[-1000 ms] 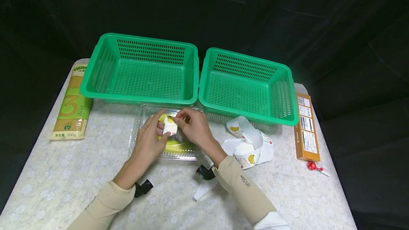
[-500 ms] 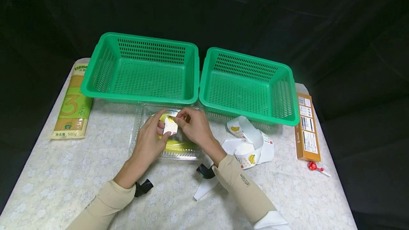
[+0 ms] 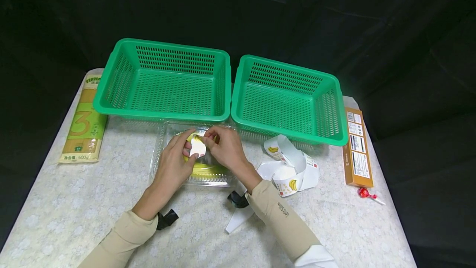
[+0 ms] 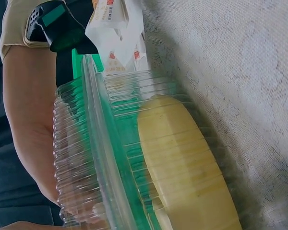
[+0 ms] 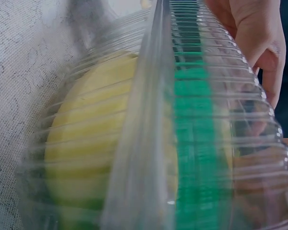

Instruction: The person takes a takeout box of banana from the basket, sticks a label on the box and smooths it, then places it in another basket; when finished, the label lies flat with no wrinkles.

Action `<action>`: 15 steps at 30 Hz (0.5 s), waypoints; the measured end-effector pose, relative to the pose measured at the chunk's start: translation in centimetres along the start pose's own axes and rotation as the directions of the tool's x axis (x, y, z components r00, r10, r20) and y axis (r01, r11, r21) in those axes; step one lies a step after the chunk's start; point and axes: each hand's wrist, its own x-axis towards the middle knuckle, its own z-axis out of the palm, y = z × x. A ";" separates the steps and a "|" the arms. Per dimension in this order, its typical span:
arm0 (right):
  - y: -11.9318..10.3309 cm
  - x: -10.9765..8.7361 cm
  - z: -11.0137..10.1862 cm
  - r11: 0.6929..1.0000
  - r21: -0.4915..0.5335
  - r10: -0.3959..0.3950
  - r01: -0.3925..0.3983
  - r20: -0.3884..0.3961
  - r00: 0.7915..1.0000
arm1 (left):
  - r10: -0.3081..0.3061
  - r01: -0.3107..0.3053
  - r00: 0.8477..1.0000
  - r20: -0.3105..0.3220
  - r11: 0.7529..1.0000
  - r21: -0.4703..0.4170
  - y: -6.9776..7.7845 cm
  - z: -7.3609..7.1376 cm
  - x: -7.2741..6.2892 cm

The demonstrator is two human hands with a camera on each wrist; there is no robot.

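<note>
A white label (image 3: 198, 146) printed with a banana stands over the lid of a clear plastic clamshell box (image 3: 158, 156) in the head view. My left hand (image 3: 174, 160) holds the label at its left and lower edges, thumb in front. The thumb and forefinger of my right hand (image 3: 224, 146) pinch its upper right corner. Yellow bananas (image 3: 208, 169) lie inside the box; one banana (image 4: 182, 158) shows through the ribbed wall in the left wrist view. In the right wrist view a banana (image 5: 89, 139) shows beside the blurred rim, with the label out of sight.
Two green baskets (image 3: 163, 117) (image 3: 290, 133) stand behind the box. A curled strip of labels (image 3: 303, 177) lies to the right, one end under the right forearm. A pasta pack (image 3: 83, 123) lies left; an orange box (image 3: 357, 148) and a red lollipop (image 3: 363, 193) lie right.
The label now looks slightly more bent along its top and left edge. Both hands stay in nearly the same place.
</note>
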 end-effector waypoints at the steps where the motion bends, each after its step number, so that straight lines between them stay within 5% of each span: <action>1: 0.0 0.0 0.1 1.000 -0.011 -0.006 0.006 -0.007 1.000 | 0.001 -0.001 1.000 -0.001 1.000 0.001 0.0 0.0 0.0; 15: 0.1 -0.1 0.4 0.993 -0.107 -0.058 0.052 -0.054 0.997 | 0.017 -0.017 1.000 -0.002 1.000 0.020 0.0 0.1 0.0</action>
